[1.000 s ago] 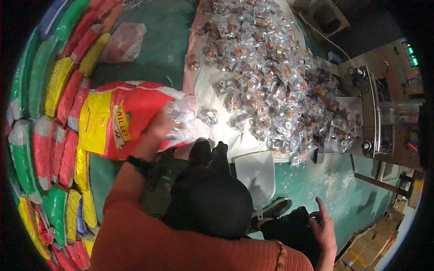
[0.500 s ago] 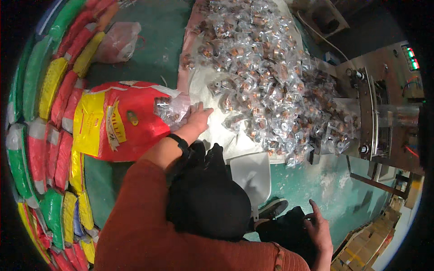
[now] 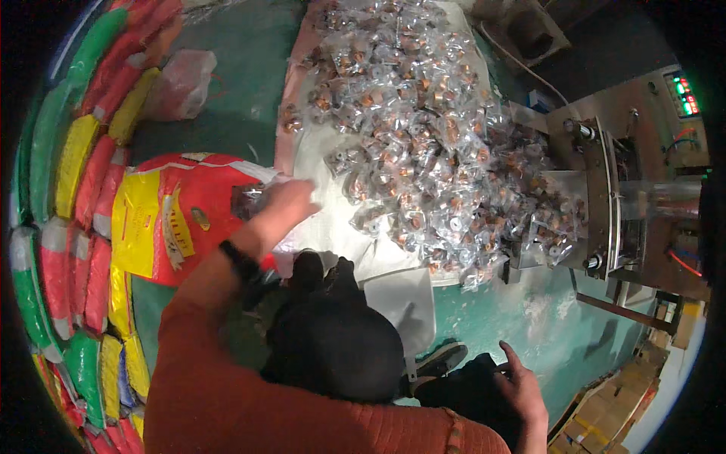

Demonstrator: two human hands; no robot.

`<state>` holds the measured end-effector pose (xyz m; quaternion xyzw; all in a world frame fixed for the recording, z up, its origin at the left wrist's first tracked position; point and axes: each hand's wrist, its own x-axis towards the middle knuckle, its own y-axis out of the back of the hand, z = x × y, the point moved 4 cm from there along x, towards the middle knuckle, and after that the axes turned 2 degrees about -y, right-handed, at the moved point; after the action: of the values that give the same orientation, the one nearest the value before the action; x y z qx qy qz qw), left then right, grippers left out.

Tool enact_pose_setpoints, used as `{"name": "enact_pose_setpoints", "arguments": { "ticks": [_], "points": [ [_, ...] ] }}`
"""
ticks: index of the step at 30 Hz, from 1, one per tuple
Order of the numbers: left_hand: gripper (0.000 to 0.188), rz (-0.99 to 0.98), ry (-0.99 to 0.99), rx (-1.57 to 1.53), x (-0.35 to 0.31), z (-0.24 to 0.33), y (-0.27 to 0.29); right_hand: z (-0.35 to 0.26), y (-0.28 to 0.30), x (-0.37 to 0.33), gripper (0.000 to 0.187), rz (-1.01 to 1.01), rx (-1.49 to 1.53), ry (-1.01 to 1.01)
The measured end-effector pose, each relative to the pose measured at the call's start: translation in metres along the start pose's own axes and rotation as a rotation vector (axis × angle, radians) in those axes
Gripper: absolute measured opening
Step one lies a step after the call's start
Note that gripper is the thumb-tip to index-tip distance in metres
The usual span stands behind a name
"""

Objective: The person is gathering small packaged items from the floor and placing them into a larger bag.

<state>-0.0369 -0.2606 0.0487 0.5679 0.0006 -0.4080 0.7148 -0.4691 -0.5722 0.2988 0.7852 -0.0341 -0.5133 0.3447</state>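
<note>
My left hand [image 3: 287, 206] is smeared by motion over the mouth of a red-and-yellow sack [image 3: 208, 200], whose pale inner lining shows beside it. A few small plastic-wrapped parts [image 3: 246, 200] lie in the sack's mouth, partly hidden by the hand and forearm. Whether its fingers grip anything does not show. To the right of the sack spreads a big heap of clear plastic packets [image 3: 423, 136] with copper-coloured and grey metal parts inside. My right hand [image 3: 523, 384] hovers near my right knee, its index finger stretched out and the other fingers loosely bent, with nothing visible in it.
A white dustpan-like scoop [image 3: 401, 306] lies in front of the heap. At right stands a packing machine [image 3: 605, 189] with a lit display. Filled coloured sacks [image 3: 76, 159] are stacked along the left. Cardboard boxes [image 3: 605, 412] sit at lower right, and a pinkish plastic bag [image 3: 180, 85] lies at upper left.
My left hand has moved left from the pale cloth beside the sack to over the sack's mouth. The view has shifted slightly. My right hand keeps much the same pose.
</note>
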Motion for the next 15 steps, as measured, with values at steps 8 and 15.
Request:
{"name": "enact_pose_setpoints", "arguments": {
  "ticks": [8,15],
  "points": [
    [0.107,0.026,-0.263,-0.044,0.131,0.097,-0.012,0.001,0.003,-0.003,0.074,-0.006,0.074,0.014],
    [0.091,-0.105,-0.219,0.196,0.085,0.092,-0.054,0.002,0.011,-0.007,0.075,-0.025,0.116,0.025]
  ]
}}
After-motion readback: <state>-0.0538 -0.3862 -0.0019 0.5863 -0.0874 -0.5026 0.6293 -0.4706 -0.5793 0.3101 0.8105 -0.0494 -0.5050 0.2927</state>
